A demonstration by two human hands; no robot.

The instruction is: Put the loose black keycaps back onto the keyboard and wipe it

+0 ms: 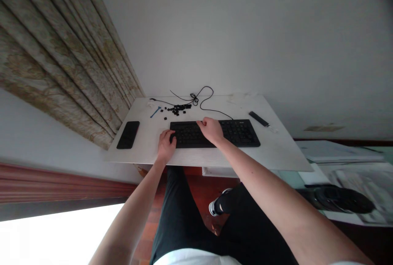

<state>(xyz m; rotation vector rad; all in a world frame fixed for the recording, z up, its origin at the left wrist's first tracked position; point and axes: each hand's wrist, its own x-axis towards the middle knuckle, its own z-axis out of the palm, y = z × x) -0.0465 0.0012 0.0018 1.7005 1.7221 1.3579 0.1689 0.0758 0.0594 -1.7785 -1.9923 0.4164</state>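
Observation:
A black keyboard [242,134] lies on the white table [196,156]. My left hand [166,145] grips its left end, fingers bent over the edge and the end keys. Over the keyboard's middle, my right hand [211,129] is closed like a fist, with its thumb pointing left against the upper keys. Whether anything is inside that hand is hidden. Behind the keyboard lies a pile of loose black keycaps [181,108], a few of them scattered singly. A blue stick-like tool [155,112] rests to the left of the pile.
A black phone [128,134] lies at the table's left. The keyboard's black cable [211,93] loops along the back by the wall. At right is a dark strip-like object [259,118]. A patterned curtain [76,44] hangs left; a lower surface with papers [365,187] stands right.

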